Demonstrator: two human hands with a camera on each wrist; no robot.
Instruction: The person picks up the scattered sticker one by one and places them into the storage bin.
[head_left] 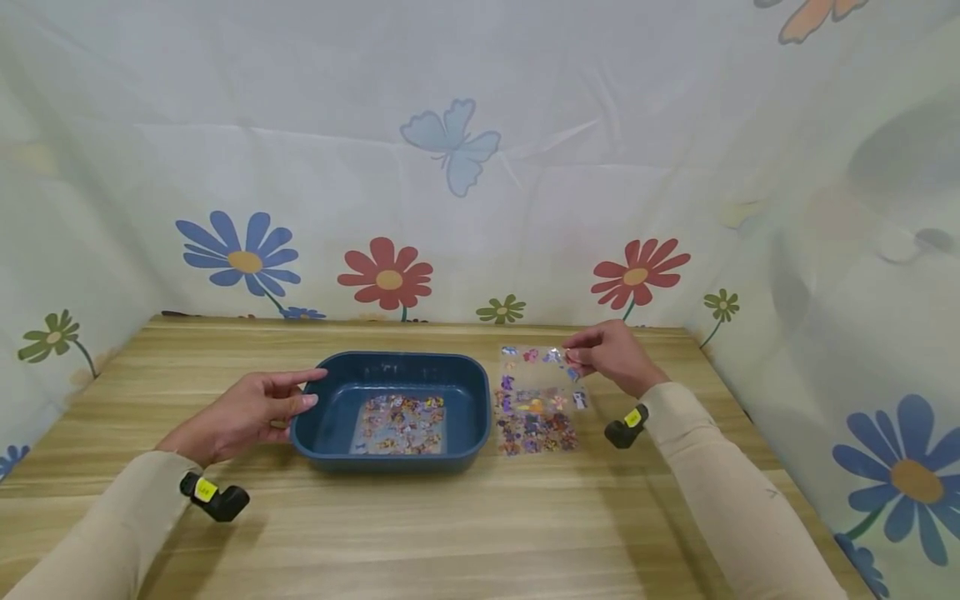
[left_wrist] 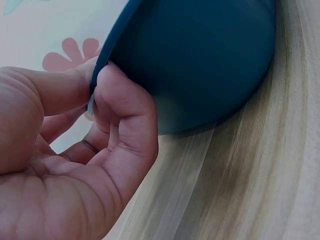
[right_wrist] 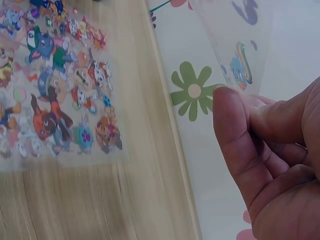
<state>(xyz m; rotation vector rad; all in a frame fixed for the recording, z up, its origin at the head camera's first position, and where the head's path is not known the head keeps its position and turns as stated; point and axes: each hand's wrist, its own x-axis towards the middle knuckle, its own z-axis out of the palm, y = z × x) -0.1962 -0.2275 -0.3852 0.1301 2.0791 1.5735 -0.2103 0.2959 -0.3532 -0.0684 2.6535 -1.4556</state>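
While the person's left hand [head_left: 242, 418] pinches the rim of a blue basin [head_left: 393, 463], stickers [head_left: 402, 423] lie inside it, right of those fingers. Nearer than the fingers of the right hand [head_left: 617, 357], a flat sheet [head_left: 536, 437] rests on the wooden table [head_left: 450, 533]; they pinch a clear sheet [head_left: 534, 377] by its edge. Beyond them hangs flowered cloth [head_left: 540, 225].

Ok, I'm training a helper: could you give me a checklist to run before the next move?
1. Bin steadied: ok, left hand pinches its rim.
2. Raised sheet secured: ok, right hand pinches it near a corner.
3. Raised sheet clear of table sheet: cannot tell, they overlap in the head view.
4. Bin empty: not ok, an inner sheet lies on its floor.
5. Table sheet single, not stacked: cannot tell.
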